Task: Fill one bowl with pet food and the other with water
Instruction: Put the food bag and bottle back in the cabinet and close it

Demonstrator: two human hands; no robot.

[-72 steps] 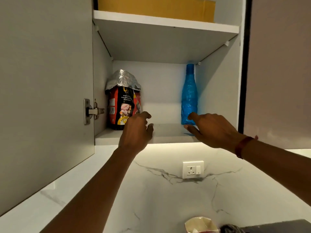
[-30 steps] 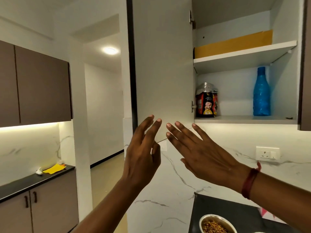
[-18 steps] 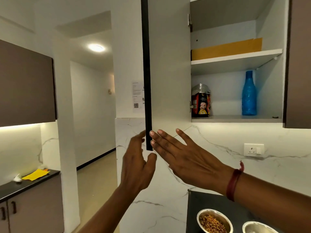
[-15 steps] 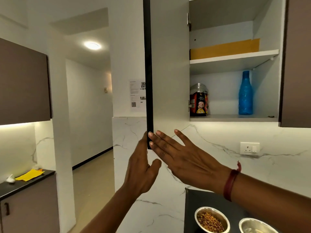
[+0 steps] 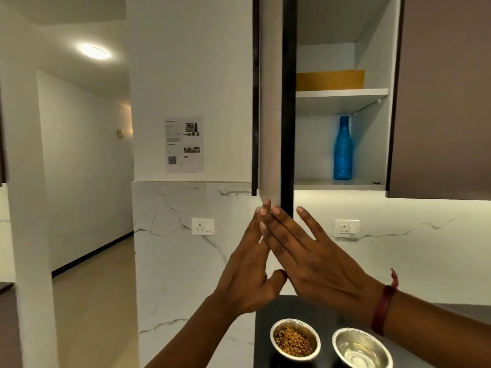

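Two steel bowls stand on the dark counter at the bottom. The left bowl holds brown pet food; the right bowl holds clear water. The blue water bottle stands on the lower shelf of the wall cabinet. The cabinet door is seen almost edge-on and hides the pet food bag. My left hand and my right hand are raised with straight fingers, their tips touching the door's bottom corner. Neither hand holds anything.
A yellow box lies on the upper shelf. A closed brown cabinet hangs to the right. Two wall sockets sit on the marble backsplash. A paper notice is stuck on the wall; a corridor opens at the left.
The cabinet door has swung from wide open to nearly edge-on, hiding the pet food bag. Both hands rose to its bottom corner and followed it to the right.
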